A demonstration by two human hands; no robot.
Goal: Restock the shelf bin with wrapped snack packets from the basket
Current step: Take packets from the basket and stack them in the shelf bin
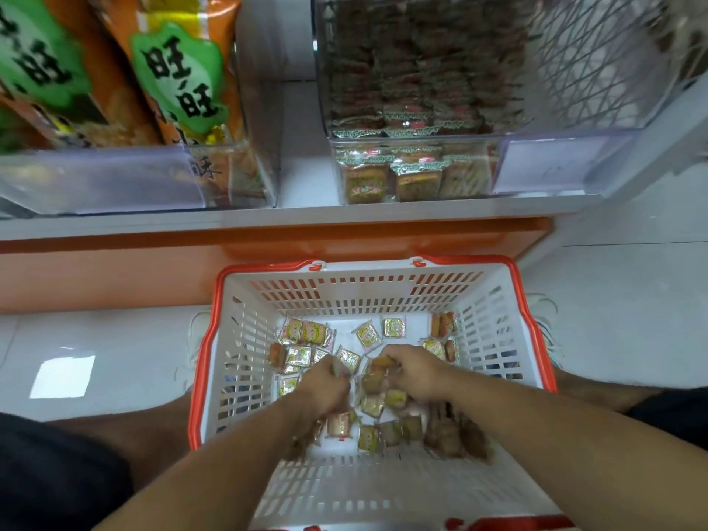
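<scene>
Single head-worn view, steeply downward, close over basket (pixel 494 327), shelf (pixel 299 212) ahead.

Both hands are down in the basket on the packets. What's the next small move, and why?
Probably lift both hands straight up with their handfuls, then toward the clear bin above. The left hand and right hand are curled around packets mid-basket, so the grasp looks made. The bin, already stacked with matching packets on the shelf, seems to have room at its top.

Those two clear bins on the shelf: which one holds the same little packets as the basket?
The right-hand bin, directly above the basket. It holds small square wrapped packets; the left one holds big orange bags.
</scene>
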